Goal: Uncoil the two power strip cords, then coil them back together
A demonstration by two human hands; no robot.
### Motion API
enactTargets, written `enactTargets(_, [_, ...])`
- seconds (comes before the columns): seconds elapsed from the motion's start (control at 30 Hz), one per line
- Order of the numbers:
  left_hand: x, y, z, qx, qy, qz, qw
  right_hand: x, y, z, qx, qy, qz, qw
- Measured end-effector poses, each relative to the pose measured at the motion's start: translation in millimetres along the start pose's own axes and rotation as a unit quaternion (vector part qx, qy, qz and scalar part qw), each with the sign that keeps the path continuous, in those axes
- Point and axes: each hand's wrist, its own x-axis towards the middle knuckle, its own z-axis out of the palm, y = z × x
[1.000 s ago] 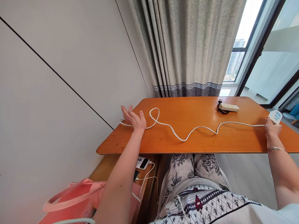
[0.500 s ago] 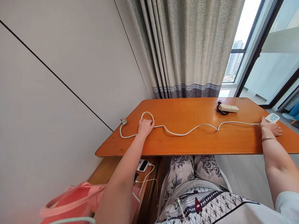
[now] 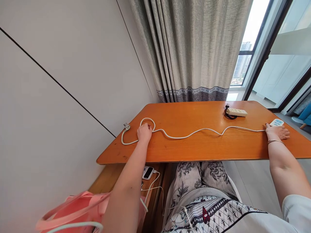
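A long white extension cord runs across the orange tabletop, with a loop near its left end and its white plug lying at the table's left edge. My left hand is closed round the cord at the base of that loop, fingers bent down on the table. At the far right, my right hand lies over the near side of the white power strip, thumb at its cord end. The other fingers reach out to the right, and the hand covers part of the strip.
A cream power strip with a black cord and plug sits at the table's back right. Below the table's left front stand a white device with cables and a pink bag. A curtain hangs behind the tabletop.
Both hands have shifted a little to the left, and the cord, its loop and the white power strip have shifted with them. The view has moved slightly too.
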Motion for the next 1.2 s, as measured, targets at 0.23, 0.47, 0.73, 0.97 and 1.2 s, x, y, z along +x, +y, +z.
enactTargets(0.23, [-4.1,3.0,-6.1,-0.014,0.02,-0.021,0.999,-8.6,-37.9,-4.9,0.107,0.029,-0.054,0.992])
enactTargets(0.47, [-10.5,7.8,-11.6,-0.033,0.051,0.002,0.998,-7.3,-125.6,-11.1,0.059,-0.077,-0.303,0.948])
enactTargets(0.73, [-13.7,11.2,-12.1,-0.055,0.053,0.022,0.997,-3.8,-171.1,0.3,0.007,-0.166,-0.328,0.93])
enactTargets(0.97, [-16.6,18.1,-19.4,-0.105,0.055,0.011,0.993,-8.5,-175.7,-24.4,0.005,-0.184,-0.35,0.918])
enactTargets(1.2, [-17.5,86.0,-28.4,-0.192,0.081,0.059,0.976,-37.6,-219.1,-76.8,0.123,-0.142,-0.424,0.886])
